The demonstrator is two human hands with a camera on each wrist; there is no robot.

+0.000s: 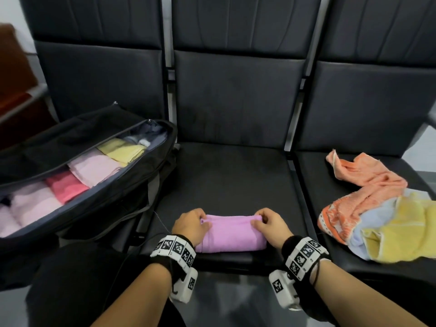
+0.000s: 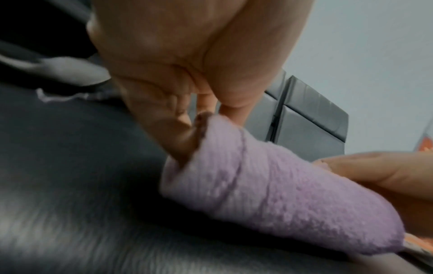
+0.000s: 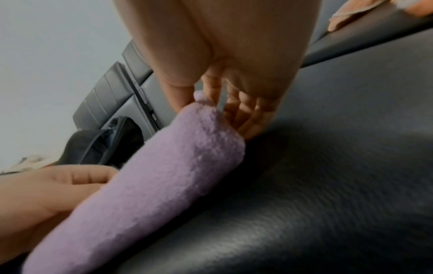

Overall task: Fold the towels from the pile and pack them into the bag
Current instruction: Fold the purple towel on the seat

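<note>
A lilac towel (image 1: 232, 233), folded into a thick band, lies near the front edge of the middle black seat (image 1: 231, 175). My left hand (image 1: 192, 223) pinches its far left corner, and my right hand (image 1: 269, 223) pinches its far right corner. In the left wrist view the fingers (image 2: 178, 115) curl round the towel (image 2: 269, 187) end. The right wrist view shows my fingers (image 3: 236, 111) behind the towel (image 3: 164, 185) end. An open black bag (image 1: 132, 185) sits on the left seat, with several folded pink, red and yellow towels (image 1: 92, 166) in a row inside.
A loose pile of orange, yellow and pale blue towels (image 1: 377, 218) lies on the right seat. Seat backs rise behind all three seats. My dark-clothed knee (image 1: 77, 279) is at the lower left, in front of the bag.
</note>
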